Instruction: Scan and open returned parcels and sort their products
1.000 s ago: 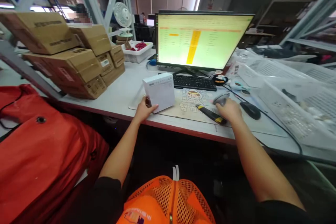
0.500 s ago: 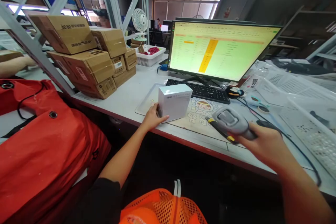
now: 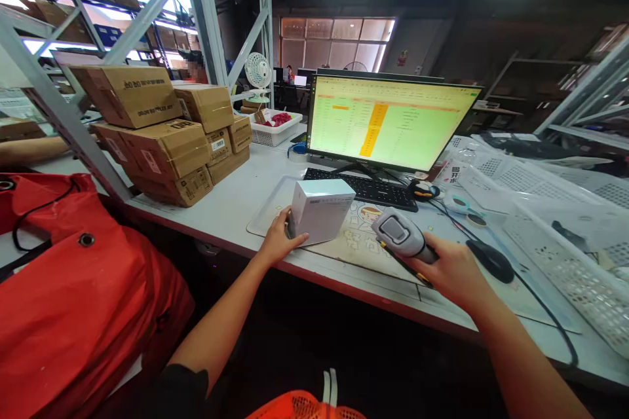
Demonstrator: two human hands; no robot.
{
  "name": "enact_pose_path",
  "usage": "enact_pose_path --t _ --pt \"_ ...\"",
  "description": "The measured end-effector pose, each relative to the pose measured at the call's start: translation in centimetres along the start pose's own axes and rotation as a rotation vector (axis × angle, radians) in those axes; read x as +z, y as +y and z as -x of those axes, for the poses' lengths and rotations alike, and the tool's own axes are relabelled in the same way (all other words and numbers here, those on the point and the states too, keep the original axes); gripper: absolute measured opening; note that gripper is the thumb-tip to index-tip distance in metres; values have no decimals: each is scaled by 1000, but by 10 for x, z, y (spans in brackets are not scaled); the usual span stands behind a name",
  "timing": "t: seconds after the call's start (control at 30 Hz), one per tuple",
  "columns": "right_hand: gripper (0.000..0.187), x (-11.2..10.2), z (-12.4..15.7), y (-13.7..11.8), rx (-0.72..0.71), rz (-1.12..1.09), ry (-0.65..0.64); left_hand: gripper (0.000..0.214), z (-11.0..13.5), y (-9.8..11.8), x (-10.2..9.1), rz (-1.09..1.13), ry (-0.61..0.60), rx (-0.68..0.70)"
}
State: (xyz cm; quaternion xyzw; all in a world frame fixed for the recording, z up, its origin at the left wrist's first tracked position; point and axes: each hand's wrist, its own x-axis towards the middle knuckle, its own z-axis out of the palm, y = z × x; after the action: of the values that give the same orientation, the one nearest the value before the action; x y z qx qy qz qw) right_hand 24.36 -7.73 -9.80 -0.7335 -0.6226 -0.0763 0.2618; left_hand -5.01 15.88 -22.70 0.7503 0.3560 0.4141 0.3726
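Observation:
A white box (image 3: 322, 215) stands upright on the desk mat, with small print along the upper part of its near face. My left hand (image 3: 280, 240) grips its lower left edge, thumb across the front and fingers behind the side. Wrapped round the handle of a grey barcode scanner (image 3: 400, 234) is my right hand (image 3: 452, 268); the scanner's head points left toward the box, with a gap between them. Under the scanner, a black-and-yellow tool (image 3: 410, 267) lies on the mat (image 3: 354, 245), mostly hidden.
Behind the box are a black keyboard (image 3: 373, 190) and a lit monitor (image 3: 388, 121). A mouse (image 3: 490, 260) and white baskets (image 3: 565, 249) are at the right. Cardboard boxes (image 3: 157, 150) are stacked at left by a metal post. A red bag (image 3: 88, 314) hangs nearer. Another person's arm (image 3: 34, 150) shows far left.
My right hand has brought the scanner left, closer to the white box, and the mouse is now uncovered. My left hand keeps its hold. The camera view has tilted up.

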Motion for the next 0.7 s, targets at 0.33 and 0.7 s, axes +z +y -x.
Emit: enact_pose_path --t 0.33,0.7 --pt "53 37 -18 110 704 414 -212 86 -33 50 -46 0 203 142" --pt "61 38 -64 94 585 425 -50 84 -2 -6 -7 107 96 -175"
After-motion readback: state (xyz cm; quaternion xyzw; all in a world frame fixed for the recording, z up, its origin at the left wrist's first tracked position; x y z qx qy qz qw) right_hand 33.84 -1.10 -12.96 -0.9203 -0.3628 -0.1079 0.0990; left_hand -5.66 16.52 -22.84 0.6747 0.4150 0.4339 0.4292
